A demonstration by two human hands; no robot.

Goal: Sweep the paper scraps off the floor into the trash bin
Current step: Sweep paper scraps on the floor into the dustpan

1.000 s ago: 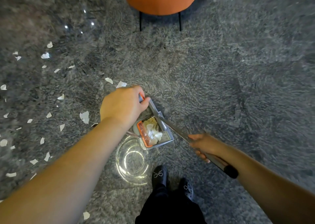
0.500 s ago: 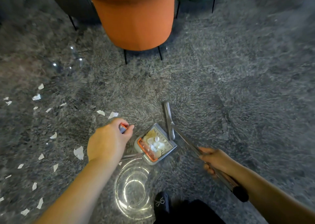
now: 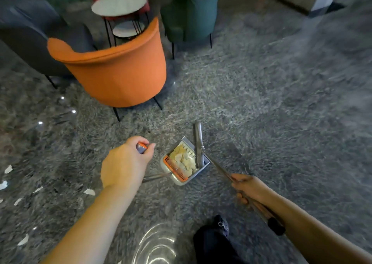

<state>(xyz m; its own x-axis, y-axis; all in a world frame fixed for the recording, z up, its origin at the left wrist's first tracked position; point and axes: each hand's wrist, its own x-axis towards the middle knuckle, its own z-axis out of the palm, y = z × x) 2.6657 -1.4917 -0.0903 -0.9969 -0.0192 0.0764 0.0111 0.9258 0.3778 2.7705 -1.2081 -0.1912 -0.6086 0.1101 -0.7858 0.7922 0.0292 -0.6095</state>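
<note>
Beside the dustpan, at floor level, all places given from the dustpan.
Dustpan [image 3: 186,161]: grey tray with an orange comb edge, above the shaggy grey carpet [image 3: 261,113]; whether it touches the carpet cannot be told.
Scraps in pan [image 3: 184,159]: pale paper pieces heaped inside the tray.
Left hand [image 3: 125,163]: just left of the dustpan, fingers curled round an orange-and-grey handle end [image 3: 142,147]; a thin metal rod [image 3: 156,177] runs from under the hand to the tray.
Right hand [image 3: 248,189]: right of and nearer than the dustpan, gripping the broom handle [image 3: 219,167].
Broom head [image 3: 198,143]: grey bar lying across the tray's right side.
Loose scraps [image 3: 89,192]: white bits on the floor well left of the dustpan.
Orange chair [image 3: 116,70]: beyond the dustpan, to its left.
Shoe [image 3: 221,224]: black, nearer than the dustpan.
</note>
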